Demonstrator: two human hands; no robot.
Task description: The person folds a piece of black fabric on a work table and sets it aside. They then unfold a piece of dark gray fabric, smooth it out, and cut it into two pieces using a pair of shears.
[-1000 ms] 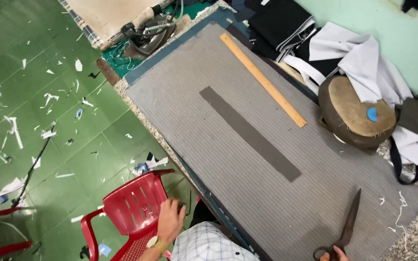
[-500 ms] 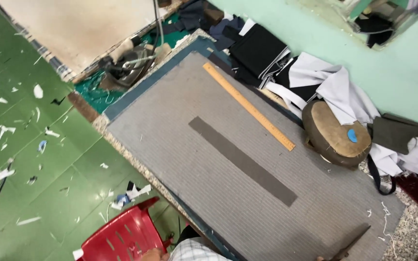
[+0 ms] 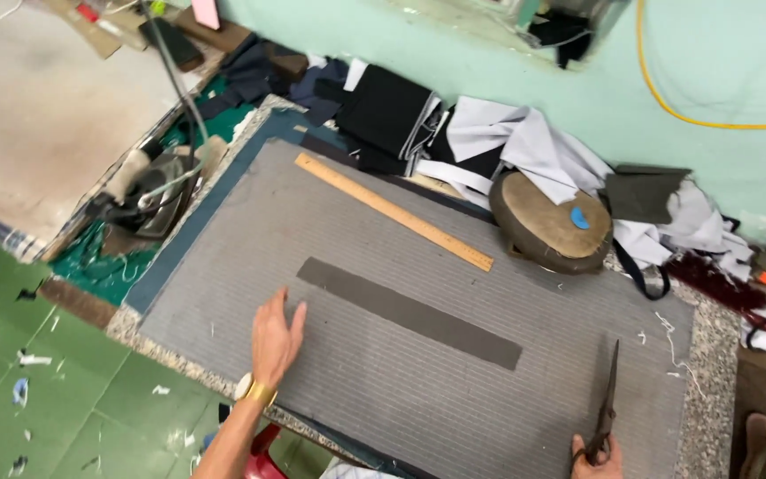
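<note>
A long dark grey fabric strip (image 3: 410, 312) lies diagonally on the grey ribbed cloth (image 3: 330, 222) that covers the table. My left hand (image 3: 275, 339) hovers flat with its fingers apart just in front of the strip's left end; a gold watch sits on the wrist. My right hand (image 3: 597, 458) grips the handles of dark scissors (image 3: 606, 404) at the table's near right, blades pointing away from me and resting on the cloth. A wooden ruler (image 3: 394, 211) lies diagonally behind the strip.
A round brown padded cushion (image 3: 547, 229) with a blue chalk piece (image 3: 580, 217) sits behind the ruler's right end. Folded black and white fabrics (image 3: 454, 133) pile along the green wall. An iron (image 3: 145, 197) rests to the table's left. Scraps litter the green floor (image 3: 37, 381).
The view has swung up and closer over the table. My left hand has come up from beside the red chair to above the cloth near the strip. The scissors stay in my right hand.
</note>
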